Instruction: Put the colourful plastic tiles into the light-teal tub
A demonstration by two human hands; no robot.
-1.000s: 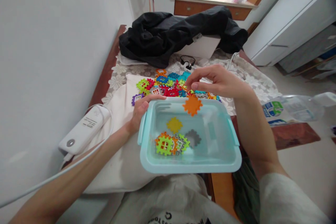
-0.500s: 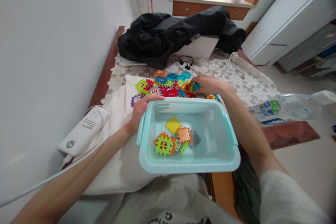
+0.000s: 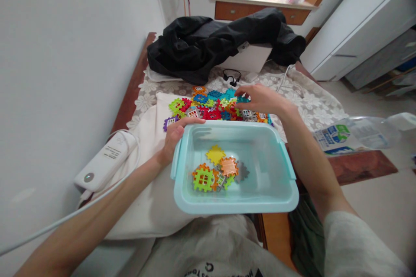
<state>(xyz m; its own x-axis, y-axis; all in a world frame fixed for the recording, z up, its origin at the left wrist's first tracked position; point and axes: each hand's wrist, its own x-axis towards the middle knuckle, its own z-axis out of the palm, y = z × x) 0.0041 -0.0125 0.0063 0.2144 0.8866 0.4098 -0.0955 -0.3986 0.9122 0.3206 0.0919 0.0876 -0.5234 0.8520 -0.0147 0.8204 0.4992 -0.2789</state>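
My left hand (image 3: 173, 137) grips the far left corner of a light blue plastic tub (image 3: 279, 199) that rests on my lap. Several toothed plastic tiles lie in the tub: a yellow one (image 3: 215, 154), an orange one (image 3: 229, 166), a green window tile (image 3: 203, 179) and a grey one (image 3: 242, 172). Beyond the tub, a pile of colourful tiles (image 3: 208, 106) lies on a white cloth. My right hand (image 3: 258, 98) reaches over the pile's right side, fingers closed on a teal tile (image 3: 242, 99).
A white power bank (image 3: 105, 160) with a cable lies at the left. A black jacket (image 3: 211, 43) covers a white box at the back, with black earphones (image 3: 231, 77) before it. A plastic water bottle (image 3: 360, 134) lies on the right. The wall runs along the left.
The orange tile dropped from my right hand into the tub. My right hand then reached back to the pile and closed on a teal tile. My left hand stayed on the tub.
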